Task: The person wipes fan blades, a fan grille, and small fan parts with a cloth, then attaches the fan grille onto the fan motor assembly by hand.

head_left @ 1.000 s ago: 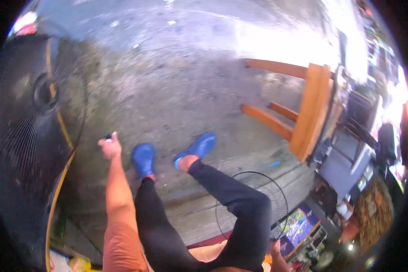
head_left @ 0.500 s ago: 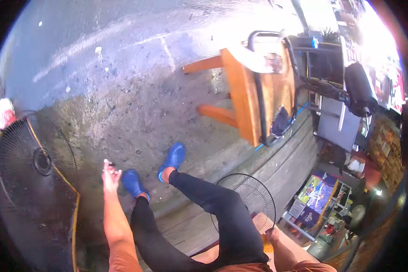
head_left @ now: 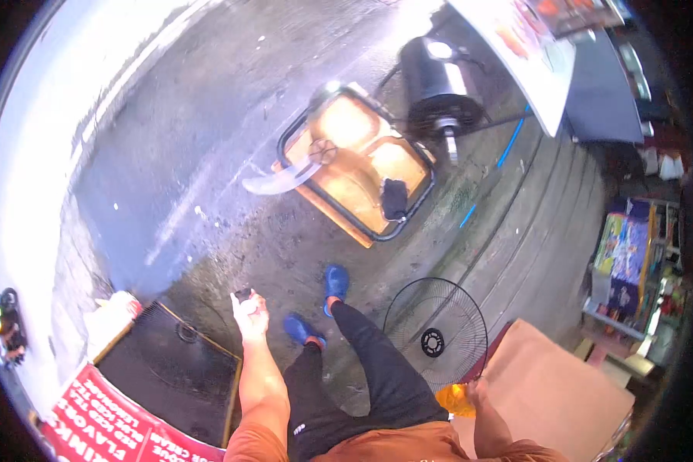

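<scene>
My left hand reaches forward, left of the blue shoes, with its fingers curled around a small black object. Low on the right, my right hand grips the rim of a round black wire fan grille. That grille hangs beside my right leg, its round hub facing up. A yellow-orange item shows beside my right hand; whether the hand touches it is unclear.
A wooden stool bears a black-rimmed frame, a translucent curved piece and a dark cloth. Behind it stands a shiny dark cylinder. A black board and red sign lie left. Brown cardboard is at the right.
The view has swung round, bringing the stool's top, the cylinder and the red sign into sight. Both hands keep their holds, and the grille's hub now shows clearly beside my leg.
</scene>
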Tool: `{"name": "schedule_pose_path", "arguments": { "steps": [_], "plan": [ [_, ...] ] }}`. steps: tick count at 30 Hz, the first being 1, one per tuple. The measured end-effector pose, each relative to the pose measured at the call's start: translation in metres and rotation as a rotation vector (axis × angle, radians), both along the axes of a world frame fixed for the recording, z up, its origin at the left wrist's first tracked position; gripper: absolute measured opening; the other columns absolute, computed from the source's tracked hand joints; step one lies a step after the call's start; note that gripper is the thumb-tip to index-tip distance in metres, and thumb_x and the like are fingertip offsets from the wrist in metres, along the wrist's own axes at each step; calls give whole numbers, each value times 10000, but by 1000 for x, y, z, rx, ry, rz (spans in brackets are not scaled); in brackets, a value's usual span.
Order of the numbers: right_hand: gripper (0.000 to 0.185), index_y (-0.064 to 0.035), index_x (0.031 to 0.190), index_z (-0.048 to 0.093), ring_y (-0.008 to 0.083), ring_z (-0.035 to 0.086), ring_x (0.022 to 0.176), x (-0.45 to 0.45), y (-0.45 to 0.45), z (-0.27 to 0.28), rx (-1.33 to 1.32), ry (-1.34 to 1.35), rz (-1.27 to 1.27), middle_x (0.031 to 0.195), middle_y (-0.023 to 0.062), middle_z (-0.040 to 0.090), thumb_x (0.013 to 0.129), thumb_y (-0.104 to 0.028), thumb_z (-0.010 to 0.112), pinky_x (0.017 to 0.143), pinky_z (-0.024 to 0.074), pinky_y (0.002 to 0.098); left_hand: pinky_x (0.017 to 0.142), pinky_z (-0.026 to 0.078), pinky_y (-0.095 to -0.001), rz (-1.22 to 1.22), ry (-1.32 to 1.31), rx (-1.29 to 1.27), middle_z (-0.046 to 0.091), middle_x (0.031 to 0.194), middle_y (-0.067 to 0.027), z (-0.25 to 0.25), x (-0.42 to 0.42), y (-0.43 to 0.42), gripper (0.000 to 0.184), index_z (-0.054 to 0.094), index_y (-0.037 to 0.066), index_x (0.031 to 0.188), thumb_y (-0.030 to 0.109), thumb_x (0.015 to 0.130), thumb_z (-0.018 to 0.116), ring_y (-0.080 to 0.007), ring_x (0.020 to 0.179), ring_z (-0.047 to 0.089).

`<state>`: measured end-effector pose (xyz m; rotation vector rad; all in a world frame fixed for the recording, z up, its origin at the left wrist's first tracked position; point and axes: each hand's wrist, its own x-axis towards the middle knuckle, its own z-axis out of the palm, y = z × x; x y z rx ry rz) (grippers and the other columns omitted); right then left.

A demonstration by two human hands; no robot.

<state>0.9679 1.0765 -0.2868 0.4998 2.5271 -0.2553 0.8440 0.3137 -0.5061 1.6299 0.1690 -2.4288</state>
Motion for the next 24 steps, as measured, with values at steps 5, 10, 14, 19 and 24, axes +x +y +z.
{"name": "schedule_pose_path", "arguments": {
  "steps": [5, 10, 14, 19, 24],
  "plan": [
    [164, -51, 711, 564, 379, 567, 614, 95, 50, -50, 213, 227, 826, 646, 160, 557, 811, -148, 651, 586, 454, 532, 597, 637, -352, -990, -311, -328, 532, 705, -19, 78, -67, -22, 456, 593, 68, 869, 473, 894, 799, -149, 578, 534],
    [160, -67, 663, 589, 361, 590, 633, 72, -30, -15, 171, 179, 663, 653, 153, 590, 787, -152, 646, 586, 464, 522, 538, 640, -383, -1765, -186, -836, 612, 761, -53, 125, -200, 48, 470, 645, 11, 1005, 445, 896, 789, -179, 680, 649],
    [161, -68, 729, 705, 351, 676, 722, 74, -79, 13, 239, -184, 480, 726, 154, 692, 807, -197, 651, 600, 508, 505, 659, 624, -437, -1870, 75, -1223, 728, 894, -203, 142, -313, 128, 596, 659, -46, 1100, 496, 882, 777, -316, 769, 732],
    [190, -15, 761, 701, 330, 685, 729, 134, -108, 22, 272, -423, -57, 759, 149, 714, 830, -169, 613, 607, 512, 465, 880, 546, -532, -1863, 170, -1801, 718, 1026, -307, 80, -417, 192, 577, 600, -69, 1198, 402, 900, 750, -517, 985, 686],
    [197, 55, 789, 665, 314, 667, 705, 212, -171, 22, 327, -42, -898, 780, 147, 710, 844, -110, 571, 609, 497, 423, 915, 545, -534, -1861, 183, -2021, 656, 1177, -319, 32, -465, 218, 665, 443, -19, 1345, 248, 856, 805, -497, 1100, 655]
  ]
}}
